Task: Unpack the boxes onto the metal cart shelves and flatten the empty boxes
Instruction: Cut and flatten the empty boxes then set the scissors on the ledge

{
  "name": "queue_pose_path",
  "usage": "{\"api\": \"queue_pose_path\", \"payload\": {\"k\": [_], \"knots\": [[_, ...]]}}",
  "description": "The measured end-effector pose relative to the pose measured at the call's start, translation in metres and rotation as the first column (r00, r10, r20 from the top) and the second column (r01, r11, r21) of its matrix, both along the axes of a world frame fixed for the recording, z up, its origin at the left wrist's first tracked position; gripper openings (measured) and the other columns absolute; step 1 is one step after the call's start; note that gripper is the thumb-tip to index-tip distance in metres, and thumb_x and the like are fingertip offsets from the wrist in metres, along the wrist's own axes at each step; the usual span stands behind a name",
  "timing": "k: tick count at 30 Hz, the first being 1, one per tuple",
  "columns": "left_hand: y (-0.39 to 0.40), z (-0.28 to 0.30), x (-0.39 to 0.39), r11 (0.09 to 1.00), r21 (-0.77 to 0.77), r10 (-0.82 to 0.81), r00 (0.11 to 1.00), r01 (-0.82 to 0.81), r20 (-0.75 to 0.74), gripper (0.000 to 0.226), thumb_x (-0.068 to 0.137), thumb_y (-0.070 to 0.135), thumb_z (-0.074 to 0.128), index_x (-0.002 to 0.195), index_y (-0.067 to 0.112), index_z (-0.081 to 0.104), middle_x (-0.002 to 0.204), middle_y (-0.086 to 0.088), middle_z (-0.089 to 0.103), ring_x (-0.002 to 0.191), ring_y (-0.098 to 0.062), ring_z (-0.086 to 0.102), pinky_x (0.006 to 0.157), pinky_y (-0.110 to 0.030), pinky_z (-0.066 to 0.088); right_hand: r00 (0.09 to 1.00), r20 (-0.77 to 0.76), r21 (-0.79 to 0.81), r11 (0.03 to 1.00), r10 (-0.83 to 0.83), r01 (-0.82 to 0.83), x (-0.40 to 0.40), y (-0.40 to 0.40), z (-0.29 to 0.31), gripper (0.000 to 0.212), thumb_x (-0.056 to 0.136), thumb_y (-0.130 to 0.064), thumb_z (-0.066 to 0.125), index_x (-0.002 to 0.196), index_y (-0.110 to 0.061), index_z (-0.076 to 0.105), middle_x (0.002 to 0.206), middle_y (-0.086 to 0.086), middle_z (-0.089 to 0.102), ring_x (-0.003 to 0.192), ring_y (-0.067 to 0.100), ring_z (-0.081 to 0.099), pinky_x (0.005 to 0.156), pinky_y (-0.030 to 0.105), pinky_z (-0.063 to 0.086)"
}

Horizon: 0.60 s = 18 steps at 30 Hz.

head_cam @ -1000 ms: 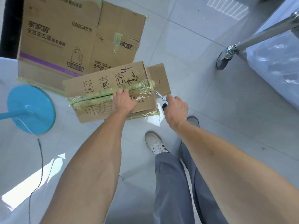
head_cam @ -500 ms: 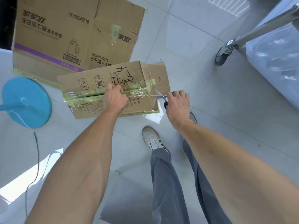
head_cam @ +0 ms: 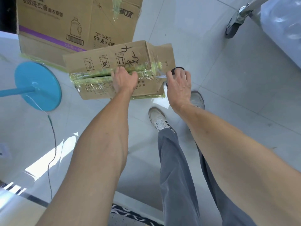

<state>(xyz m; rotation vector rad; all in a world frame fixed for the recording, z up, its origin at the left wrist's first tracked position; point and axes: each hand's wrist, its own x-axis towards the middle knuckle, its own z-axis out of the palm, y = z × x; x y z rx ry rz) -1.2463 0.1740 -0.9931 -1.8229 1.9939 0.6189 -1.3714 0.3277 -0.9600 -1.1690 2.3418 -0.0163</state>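
Observation:
A small cardboard box (head_cam: 105, 62) wrapped in green-tinted tape sits on the tiled floor in front of me. My left hand (head_cam: 124, 79) grips its taped top seam near the middle. At the box's right end my right hand (head_cam: 178, 82) holds black-handled scissors (head_cam: 164, 76), their blades pointing left into the tape. Behind it lies a large flattened detergent box (head_cam: 65, 22).
A blue round stand base (head_cam: 38, 85) with a cord sits to the left. The metal cart's caster wheel (head_cam: 233, 25) and leg are at the upper right, with plastic-wrapped goods (head_cam: 283, 30) beside it. My feet stand just right of the box.
The scissor blades have pushed a little further left into the tape at the box's right end. My left hand stays on the seam. My view has shifted down.

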Motion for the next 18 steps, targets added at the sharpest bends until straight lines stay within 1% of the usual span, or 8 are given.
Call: {"api": "queue_pose_path", "payload": {"k": [3,5,7,9,11,14,16,18], "knots": [[0.005,0.001,0.006,1.000,-0.002,-0.004,1.000,0.004,-0.003,0.023,0.084,0.035,0.052,0.091,0.013,0.050,0.119,-0.007,0.058,0.117,-0.025,0.047,0.102,-0.045,0.041,0.999,0.008,-0.024,0.998,0.051,-0.051,0.001,0.005,0.002,0.050,0.065,0.014,0.052,0.109,-0.008,0.055,0.109,0.013,0.051,0.107,0.032,0.045,0.108,0.041,0.029],[0.008,0.002,0.006,1.000,0.008,-0.001,1.000,0.001,-0.004,0.023,0.083,0.036,0.051,0.089,0.014,0.047,0.120,-0.008,0.058,0.118,-0.026,0.046,0.102,-0.045,0.042,0.999,0.013,-0.012,0.999,0.047,-0.047,0.004,0.009,0.006,0.050,0.064,0.014,0.051,0.109,-0.008,0.055,0.112,0.013,0.050,0.111,0.032,0.044,0.109,0.041,0.027],[0.008,0.000,0.005,1.000,0.006,-0.003,1.000,0.003,0.003,0.028,0.084,0.037,0.049,0.093,0.011,0.052,0.121,-0.008,0.058,0.121,-0.028,0.045,0.102,-0.046,0.042,1.000,0.016,-0.002,1.000,0.017,-0.017,0.007,0.012,0.008,0.048,0.063,0.014,0.050,0.106,-0.007,0.056,0.112,0.014,0.050,0.111,0.033,0.043,0.110,0.042,0.027],[0.008,-0.003,0.003,1.000,0.006,-0.006,1.000,0.006,0.018,0.038,0.086,0.039,0.048,0.102,0.006,0.057,0.125,-0.009,0.057,0.126,-0.030,0.043,0.104,-0.046,0.041,0.998,0.018,0.012,0.998,-0.062,0.061,0.014,0.014,0.011,0.048,0.062,0.014,0.054,0.105,-0.007,0.058,0.113,0.014,0.050,0.113,0.033,0.043,0.110,0.044,0.027],[0.008,-0.003,0.002,1.000,0.005,0.007,0.999,-0.007,0.048,0.045,0.088,0.040,0.046,0.111,0.003,0.060,0.130,-0.010,0.056,0.129,-0.029,0.042,0.105,-0.045,0.041,0.990,0.015,0.054,0.989,-0.141,0.140,0.024,0.016,0.016,0.049,0.065,0.013,0.057,0.108,-0.010,0.059,0.115,0.013,0.050,0.117,0.030,0.042,0.112,0.045,0.025],[0.007,-0.003,0.002,0.999,0.007,0.050,0.996,-0.050,0.068,0.046,0.089,0.039,0.047,0.114,0.002,0.061,0.132,-0.010,0.057,0.131,-0.029,0.042,0.104,-0.043,0.042,0.988,0.019,0.094,0.984,-0.153,0.150,0.032,0.020,0.019,0.052,0.067,0.014,0.056,0.113,-0.011,0.059,0.119,0.013,0.049,0.122,0.029,0.040,0.112,0.045,0.024],[0.007,-0.002,0.003,0.998,0.003,0.063,0.997,-0.063,0.052,0.043,0.089,0.036,0.047,0.109,0.002,0.063,0.126,-0.009,0.059,0.129,-0.030,0.043,0.098,-0.041,0.043,0.992,0.032,0.094,0.989,-0.119,0.116,0.029,0.022,0.018,0.052,0.068,0.014,0.055,0.114,-0.010,0.059,0.122,0.013,0.048,0.124,0.030,0.039,0.113,0.046,0.022],[0.006,-0.001,0.006,0.999,-0.032,0.044,0.998,-0.042,0.039,0.037,0.090,0.034,0.046,0.099,0.002,0.064,0.116,-0.009,0.062,0.121,-0.029,0.048,0.086,-0.040,0.044,0.997,0.031,0.073,0.995,-0.073,0.070,0.022,0.022,0.017,0.053,0.066,0.014,0.056,0.114,-0.010,0.059,0.124,0.014,0.048,0.126,0.031,0.039,0.113,0.047,0.020]]}}
